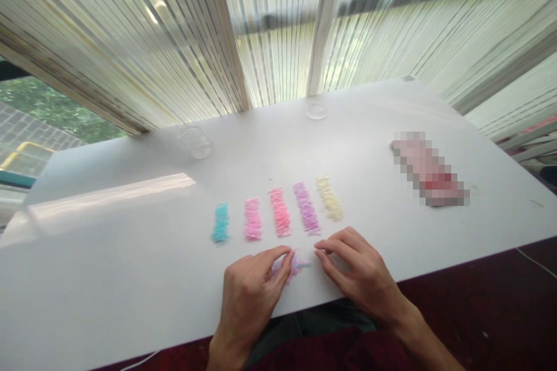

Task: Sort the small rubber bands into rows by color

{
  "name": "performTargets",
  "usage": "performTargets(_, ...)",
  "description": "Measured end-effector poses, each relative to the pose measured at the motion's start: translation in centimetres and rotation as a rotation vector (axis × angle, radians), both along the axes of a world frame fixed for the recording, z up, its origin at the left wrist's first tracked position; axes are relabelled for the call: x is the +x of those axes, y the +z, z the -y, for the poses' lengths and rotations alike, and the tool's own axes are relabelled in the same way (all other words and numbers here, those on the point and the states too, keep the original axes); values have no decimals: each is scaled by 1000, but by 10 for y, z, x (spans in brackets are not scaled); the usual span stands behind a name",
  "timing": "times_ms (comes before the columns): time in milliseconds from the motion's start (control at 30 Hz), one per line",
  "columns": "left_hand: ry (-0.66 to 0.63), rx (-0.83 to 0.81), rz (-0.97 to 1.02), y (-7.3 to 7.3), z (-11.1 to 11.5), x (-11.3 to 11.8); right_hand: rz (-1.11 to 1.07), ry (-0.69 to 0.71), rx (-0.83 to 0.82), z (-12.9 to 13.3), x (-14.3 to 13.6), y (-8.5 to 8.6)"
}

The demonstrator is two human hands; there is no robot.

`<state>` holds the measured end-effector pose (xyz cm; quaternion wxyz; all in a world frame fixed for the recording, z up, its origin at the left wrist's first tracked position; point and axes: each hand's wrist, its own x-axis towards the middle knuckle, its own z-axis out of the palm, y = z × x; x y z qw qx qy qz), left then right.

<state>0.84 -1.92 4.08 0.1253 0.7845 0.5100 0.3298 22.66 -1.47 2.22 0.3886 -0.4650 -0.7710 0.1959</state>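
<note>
My left hand (252,284) is closed in a pinch, thumb and forefinger together, over a small mixed pile (297,268) of pink, purple and bluish short thin pieces. Part of that pile is hidden behind the fingers. To its right, my right hand (363,266) also pinches, its tips close above the table; whatever either pinch holds is too small to make out. Beyond my hands lie separate strips of the same kind of piece: blue (221,224), light pink (253,219), coral pink (279,212), purple (307,208) and pale yellow (329,199).
A clear round container (196,144) stands at the back left of the white table (108,261). Nearer the window edge sits a clear round lid or dish (316,110). A blurred-out pinkish flat object (429,171) lies on the right. Striped string curtains (278,64) hang behind.
</note>
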Motion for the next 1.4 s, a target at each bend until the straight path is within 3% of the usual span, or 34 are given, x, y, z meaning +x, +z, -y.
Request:
performTargets(300, -78, 40, -21, 4, -4, 13, -82, 43, -6, -3, -7, 6)
performTargets(800, -14, -19, 19, 5, 2, -5, -188, 33, -47, -6, -19, 4)
performTargets(933, 43, -50, 4, 5, 3, -16, -192, 57, -60, -7, -23, 4)
performTargets(1167, 215, -10, -184, -2, -5, -57, -158, 12, -56, -7, -17, 2)
performTargets(1400, 239, -7, -234, -3, -6, -57, -143, 19, -70, -5, -15, -3)
